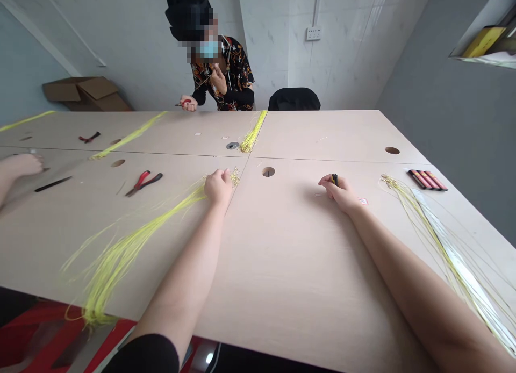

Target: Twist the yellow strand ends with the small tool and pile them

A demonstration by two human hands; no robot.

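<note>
My left hand [219, 187] is closed at the upper end of a bundle of thin yellow cords [161, 220], right beside a small cluster of gold-coloured ends [235, 176]. The cords fan out toward the near left and hang over the table edge. Its fingertips are partly hidden. My right hand [339, 192] is just above the table, fingers curled round a small black-and-yellow object [335, 179], mostly hidden. To its right lies a second bundle of cords [427, 222] with gold ends, along a pale strip [443, 241].
Red-and-black pliers [143, 184] and a black pen-like tool [53, 184] lie leftward. Several red-and-black sticks [428, 180] sit at right. The table has round holes [268, 172]. A co-worker [220, 74] stands opposite; another person's hand [24, 164] reaches in at left.
</note>
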